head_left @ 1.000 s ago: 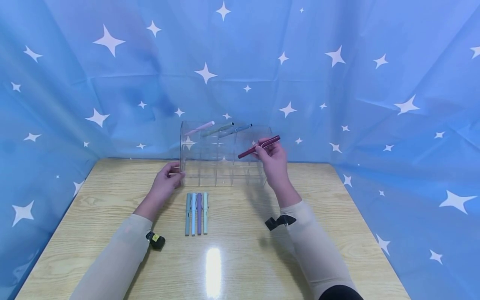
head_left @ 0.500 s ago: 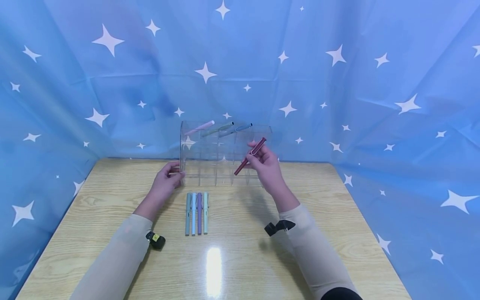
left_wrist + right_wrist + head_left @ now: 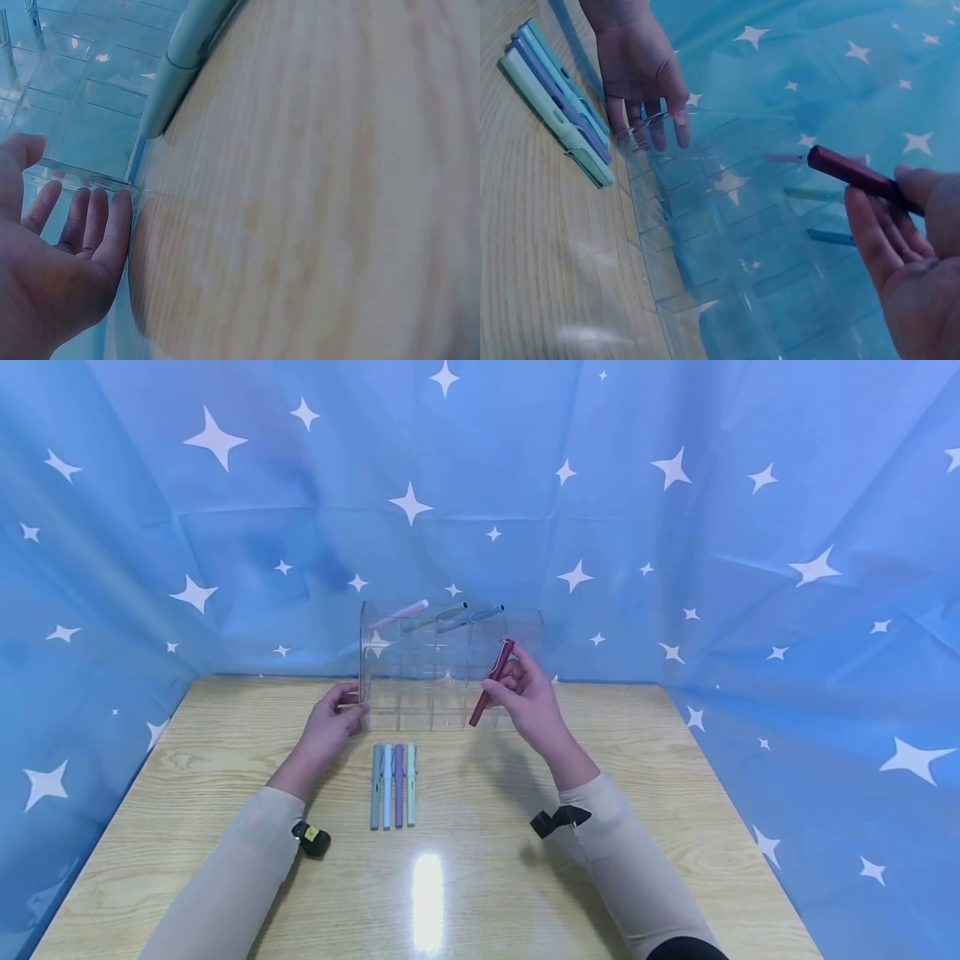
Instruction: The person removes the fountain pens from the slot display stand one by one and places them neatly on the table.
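Observation:
My right hand [image 3: 531, 697] pinches a dark red capped pen [image 3: 491, 683] with a wire clip between thumb and fingers. It holds the pen tilted in front of the right part of a clear compartment organizer [image 3: 416, 722]. At the organizer's left side is my left hand [image 3: 335, 713], thumb at the front edge and fingers on the outer side; the left wrist view shows the thumb [image 3: 30, 148] and fingertips on either side of the clear panel. A pink pen [image 3: 400, 613], a green pen [image 3: 437, 617] and a blue pen [image 3: 472, 618] lean in top-row compartments.
Four-side-by-side pens lie on the wooden table [image 3: 247, 735] before the organizer: grey-teal [image 3: 377, 787], light blue [image 3: 387, 787], purple [image 3: 399, 785] and mint [image 3: 411, 785]. A blue star-printed cloth [image 3: 637, 527] hangs close behind the organizer.
My right hand has moved left and slightly down, turning the dark red pen from nearly level to steeply tilted. My left hand and the other pens stay where they were.

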The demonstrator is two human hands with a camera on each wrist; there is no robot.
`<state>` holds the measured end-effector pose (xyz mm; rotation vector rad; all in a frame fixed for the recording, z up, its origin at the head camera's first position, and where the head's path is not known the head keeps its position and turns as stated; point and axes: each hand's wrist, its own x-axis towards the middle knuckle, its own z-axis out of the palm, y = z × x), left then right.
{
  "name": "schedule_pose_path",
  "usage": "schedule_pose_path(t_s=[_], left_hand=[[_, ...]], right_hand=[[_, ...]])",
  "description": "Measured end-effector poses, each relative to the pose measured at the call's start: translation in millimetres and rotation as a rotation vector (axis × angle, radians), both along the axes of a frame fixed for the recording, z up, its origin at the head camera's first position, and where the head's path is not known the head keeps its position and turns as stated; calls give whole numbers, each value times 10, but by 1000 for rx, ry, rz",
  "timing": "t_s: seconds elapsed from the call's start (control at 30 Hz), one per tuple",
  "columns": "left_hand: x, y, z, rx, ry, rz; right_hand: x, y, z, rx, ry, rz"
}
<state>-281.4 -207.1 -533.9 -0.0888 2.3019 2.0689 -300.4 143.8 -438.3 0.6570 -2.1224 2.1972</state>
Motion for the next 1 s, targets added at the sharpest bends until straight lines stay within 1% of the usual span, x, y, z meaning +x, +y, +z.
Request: schedule_pose_path(t_s=[0.23, 0.63, 0.87, 1.0], left_hand=[[-11, -6, -15, -2, 2, -2], [-25, -19, -12, 8, -24, -10], [-23, -28, -13, 6, -23, -12], [-21, -20, 2, 7, -26, -19]], right_hand=[[37, 6, -10, -8, 3, 21], [68, -9, -25, 16, 31, 31], [93, -51, -75, 67, 24, 33], [117, -70, -123, 98, -5, 38]])
